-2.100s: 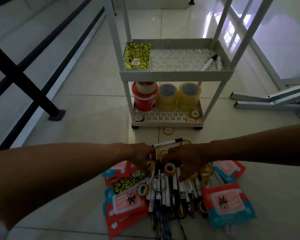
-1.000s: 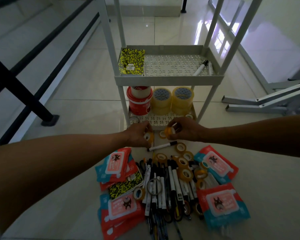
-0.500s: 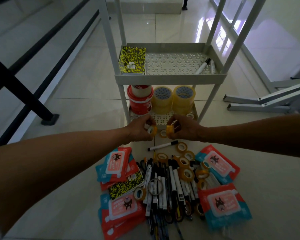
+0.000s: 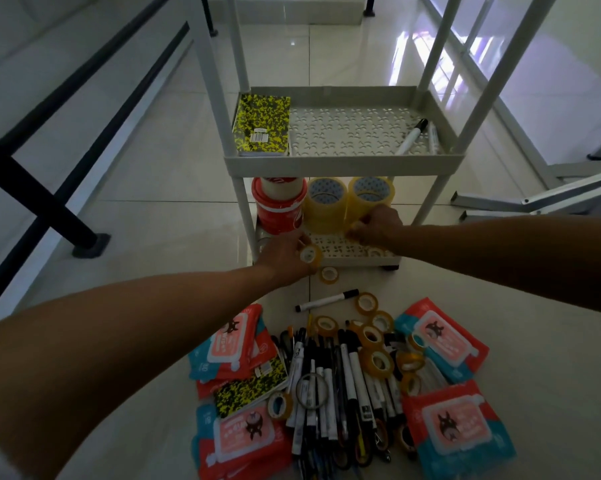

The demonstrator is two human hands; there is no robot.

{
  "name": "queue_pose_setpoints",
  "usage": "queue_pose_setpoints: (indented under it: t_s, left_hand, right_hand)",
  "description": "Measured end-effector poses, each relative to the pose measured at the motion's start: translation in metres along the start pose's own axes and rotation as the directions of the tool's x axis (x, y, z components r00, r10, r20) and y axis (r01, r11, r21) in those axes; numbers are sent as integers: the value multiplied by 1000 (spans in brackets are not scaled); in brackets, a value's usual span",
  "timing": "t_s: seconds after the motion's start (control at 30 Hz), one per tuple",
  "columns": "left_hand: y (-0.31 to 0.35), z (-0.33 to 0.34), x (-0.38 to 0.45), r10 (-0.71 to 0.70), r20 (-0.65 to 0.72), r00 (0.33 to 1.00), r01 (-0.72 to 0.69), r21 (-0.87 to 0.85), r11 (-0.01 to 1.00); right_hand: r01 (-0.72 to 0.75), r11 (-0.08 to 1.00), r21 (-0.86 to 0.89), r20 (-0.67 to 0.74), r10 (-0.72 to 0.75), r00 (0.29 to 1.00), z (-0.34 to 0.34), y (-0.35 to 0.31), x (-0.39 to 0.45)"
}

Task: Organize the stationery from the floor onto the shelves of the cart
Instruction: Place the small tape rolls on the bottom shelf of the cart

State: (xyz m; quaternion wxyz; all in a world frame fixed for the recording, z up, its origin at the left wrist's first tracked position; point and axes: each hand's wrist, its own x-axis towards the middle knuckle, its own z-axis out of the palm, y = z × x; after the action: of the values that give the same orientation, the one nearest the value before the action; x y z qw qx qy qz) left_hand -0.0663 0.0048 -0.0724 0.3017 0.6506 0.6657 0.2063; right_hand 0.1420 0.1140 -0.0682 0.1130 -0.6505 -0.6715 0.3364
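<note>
yellow tape roll [image 4: 311, 255] in left hand [image 4: 285, 258], hole toward camera

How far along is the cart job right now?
Early. Done: a notebook and marker on the middle shelf; red tape and two clear rolls on the bottom shelf. In hand: the left hand and right hand each bring a small tape there. Left: the floor pile of pens, tapes and wipes.

Cart [image 4: 344, 166]: upper shelf holds notebook [image 4: 262, 124] and marker [image 4: 411, 136]. Lower shelf holds tape rolls [image 4: 326, 202]. Floor [image 4: 160, 220] bears pens [image 4: 330, 386] and wipe packs [image 4: 460, 427].
</note>
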Motion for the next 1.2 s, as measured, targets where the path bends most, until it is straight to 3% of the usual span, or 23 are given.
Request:
queue_pose_setpoints:
  t_s: [0.13,0.33,0.53,0.67,0.83,1.1,1.2]
  left_hand:
    - [3,11,26,5,-95,995,-1,34,999]
    - [4,30,56,-83,-74,994,92,117,989]
    - [12,48,73,-170,-65,983,177,134,975]
    - [20,60,79,-254,-88,963,262,106,959]
    - [18,65,80,-255,-79,964,262,95,960]
    - [11,59,68,-157,-61,986,154,-64,986]
    - [4,57,65,-109,60,992,110,-24,994]
  right_hand:
    - [0,993,-115,-89,-10,996,16,2,5]
    - [-29,992,-122,-138,12,990,14,-2,-5]
    - [-29,968,-251,20,35,999,14,19,-30]
    - [51,962,-267,42,-41,998,11,41,-39]
    - [167,969,-185,6,-168,986,9,45,-40]
    - [187,964,-189,-54,-200,978,11,29,-30]
    - [171,972,-160,-32,-179,983,12,23,-28]
